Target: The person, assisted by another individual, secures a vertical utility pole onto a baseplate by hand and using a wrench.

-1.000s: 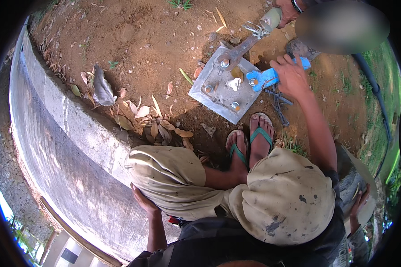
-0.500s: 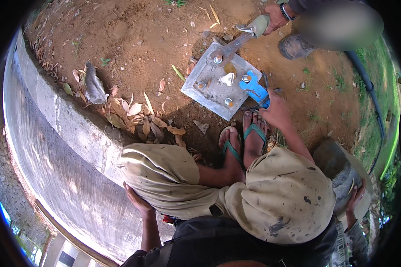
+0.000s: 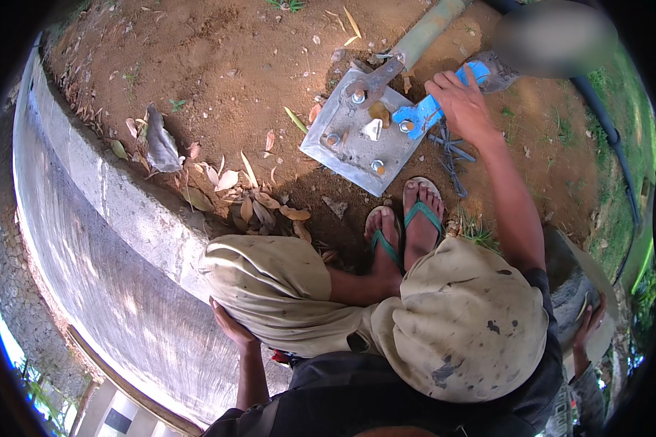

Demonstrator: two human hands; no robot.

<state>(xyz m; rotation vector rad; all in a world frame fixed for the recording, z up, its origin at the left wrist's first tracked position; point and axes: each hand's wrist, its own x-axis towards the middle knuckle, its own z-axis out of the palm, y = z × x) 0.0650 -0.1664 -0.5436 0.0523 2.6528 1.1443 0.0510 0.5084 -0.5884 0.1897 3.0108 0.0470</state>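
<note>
My right hand (image 3: pixel 461 109) reaches forward and is closed round the handle of a blue spanner (image 3: pixel 428 111). The spanner's jaw sits at the nut on the right-hand bolt (image 3: pixel 407 126) of a square grey base plate (image 3: pixel 357 178). A dark spanner (image 3: pixel 381 76) meets the far bolt (image 3: pixel 358 95), its handle inside a grey-green pipe (image 3: pixel 424 38). Two more bolts and a whitish lump (image 3: pixel 372 130) stand on the plate. My left hand (image 3: pixel 232 325) lies with its fingers out along the outside of my left leg, beside the low wall.
A concrete wall (image 3: pixel 116 218) curves along the left. Dry leaves (image 3: pixel 251 207) and thin metal rods (image 3: pixel 450 156) lie near the plate. A dark hose (image 3: pixel 605 131) runs down the right. Another person's hand (image 3: pixel 589 320) rests on a rounded grey object; someone else is at the upper right.
My right hand has moved forward, swinging the blue spanner's handle from near right to far right. The other person's hand no longer shows on the pipe, which now reaches the upper edge.
</note>
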